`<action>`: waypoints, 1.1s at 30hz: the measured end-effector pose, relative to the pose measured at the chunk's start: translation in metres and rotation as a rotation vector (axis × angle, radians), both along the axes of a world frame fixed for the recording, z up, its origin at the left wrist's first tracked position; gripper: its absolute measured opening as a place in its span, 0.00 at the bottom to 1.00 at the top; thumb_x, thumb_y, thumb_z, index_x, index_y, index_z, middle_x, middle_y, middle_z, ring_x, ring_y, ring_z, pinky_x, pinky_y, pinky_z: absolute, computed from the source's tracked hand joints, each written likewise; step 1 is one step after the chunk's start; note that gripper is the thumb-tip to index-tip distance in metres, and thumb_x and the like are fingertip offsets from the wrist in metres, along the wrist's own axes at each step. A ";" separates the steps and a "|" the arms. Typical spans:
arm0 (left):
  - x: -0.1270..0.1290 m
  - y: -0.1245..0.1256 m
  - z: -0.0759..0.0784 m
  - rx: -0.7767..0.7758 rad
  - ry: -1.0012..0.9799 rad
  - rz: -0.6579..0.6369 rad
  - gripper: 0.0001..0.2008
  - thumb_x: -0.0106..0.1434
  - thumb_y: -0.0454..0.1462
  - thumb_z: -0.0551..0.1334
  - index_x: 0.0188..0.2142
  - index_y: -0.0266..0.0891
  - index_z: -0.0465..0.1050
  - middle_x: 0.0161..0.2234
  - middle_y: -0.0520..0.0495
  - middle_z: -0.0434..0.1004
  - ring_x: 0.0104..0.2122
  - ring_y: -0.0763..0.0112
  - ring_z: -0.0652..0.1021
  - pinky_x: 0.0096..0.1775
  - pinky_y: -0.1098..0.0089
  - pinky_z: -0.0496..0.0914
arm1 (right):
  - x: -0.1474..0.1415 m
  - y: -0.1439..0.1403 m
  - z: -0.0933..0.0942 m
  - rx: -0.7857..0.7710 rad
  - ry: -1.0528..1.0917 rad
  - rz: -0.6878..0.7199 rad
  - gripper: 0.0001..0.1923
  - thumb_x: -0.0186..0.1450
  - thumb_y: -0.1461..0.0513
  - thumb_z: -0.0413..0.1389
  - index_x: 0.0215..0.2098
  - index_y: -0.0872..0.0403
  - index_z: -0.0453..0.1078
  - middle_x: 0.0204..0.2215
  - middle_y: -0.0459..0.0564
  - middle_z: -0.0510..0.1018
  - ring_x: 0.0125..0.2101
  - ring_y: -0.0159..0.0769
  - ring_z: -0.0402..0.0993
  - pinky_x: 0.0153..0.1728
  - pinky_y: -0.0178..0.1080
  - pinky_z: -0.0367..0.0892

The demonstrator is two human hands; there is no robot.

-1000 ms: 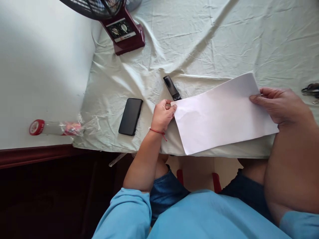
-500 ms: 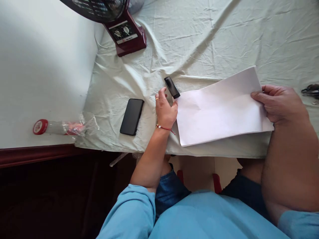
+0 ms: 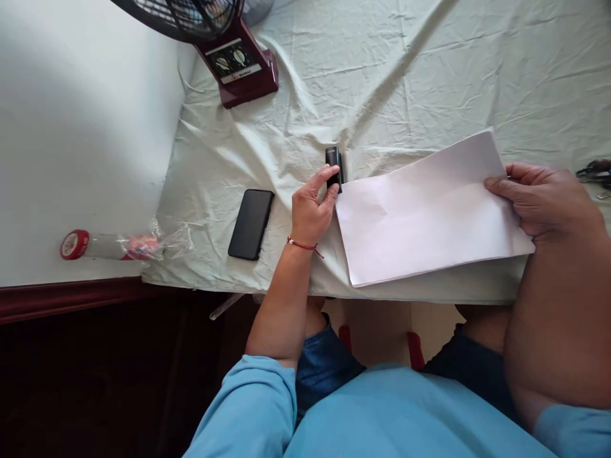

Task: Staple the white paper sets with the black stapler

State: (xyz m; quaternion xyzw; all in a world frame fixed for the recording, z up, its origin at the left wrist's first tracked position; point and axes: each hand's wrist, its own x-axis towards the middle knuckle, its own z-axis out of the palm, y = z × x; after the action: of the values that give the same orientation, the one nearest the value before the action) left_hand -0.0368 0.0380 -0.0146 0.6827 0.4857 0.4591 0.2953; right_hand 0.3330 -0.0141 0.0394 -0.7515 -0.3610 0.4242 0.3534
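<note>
A small black stapler (image 3: 332, 159) stands at the upper left corner of a stack of white paper (image 3: 420, 216). My left hand (image 3: 311, 210) has its thumb and index finger closed about the lower part of the stapler. Whether the paper's corner lies between the stapler's jaws I cannot tell. My right hand (image 3: 539, 197) pinches the right edge of the stack, thumb on top and fingers beneath, hidden by the sheets. That right side looks slightly raised off the cloth.
A black phone (image 3: 251, 224) lies left of my left hand. A dark red fan (image 3: 248, 79) stands at the back left. Near the wall is a red-lidded clear jar (image 3: 105, 245) with plastic wrap. Keys (image 3: 596, 175) lie at the far right on the pale green tablecloth (image 3: 372, 76).
My left hand has closed on the stapler, which has turned more upright in view and moved slightly right. The paper and my right hand have shifted a little to the right.
</note>
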 end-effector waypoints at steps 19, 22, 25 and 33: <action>0.003 -0.002 0.001 -0.022 -0.007 -0.061 0.11 0.72 0.33 0.65 0.49 0.44 0.85 0.59 0.44 0.86 0.68 0.59 0.78 0.72 0.52 0.70 | 0.001 -0.003 0.002 -0.025 0.027 0.036 0.16 0.60 0.54 0.60 0.45 0.48 0.76 0.33 0.45 0.77 0.21 0.24 0.67 0.17 0.26 0.62; 0.004 -0.007 0.002 -0.073 -0.093 -0.083 0.12 0.72 0.36 0.66 0.52 0.44 0.83 0.63 0.43 0.83 0.72 0.57 0.73 0.71 0.52 0.71 | 0.001 -0.007 0.004 -0.053 0.105 0.126 0.22 0.56 0.52 0.63 0.49 0.47 0.76 0.36 0.47 0.78 0.23 0.29 0.72 0.19 0.29 0.66; 0.006 -0.011 0.005 -0.128 -0.161 -0.064 0.15 0.72 0.44 0.68 0.55 0.45 0.81 0.64 0.42 0.81 0.72 0.55 0.72 0.69 0.54 0.73 | -0.001 -0.013 0.009 -0.111 0.217 0.179 0.29 0.53 0.50 0.66 0.53 0.46 0.74 0.39 0.48 0.79 0.26 0.35 0.75 0.22 0.34 0.70; -0.001 -0.014 0.009 -0.192 -0.282 0.107 0.36 0.59 0.64 0.75 0.55 0.44 0.74 0.60 0.39 0.79 0.62 0.55 0.80 0.67 0.58 0.73 | -0.005 -0.018 0.015 0.132 0.229 0.129 0.25 0.58 0.52 0.65 0.54 0.45 0.74 0.45 0.47 0.77 0.33 0.30 0.76 0.33 0.32 0.73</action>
State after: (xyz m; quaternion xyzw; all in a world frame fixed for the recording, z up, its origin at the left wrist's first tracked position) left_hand -0.0376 0.0236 -0.0061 0.5537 0.5166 0.5168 0.3995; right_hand 0.3284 -0.0325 0.0539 -0.6486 -0.3930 0.5044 0.4127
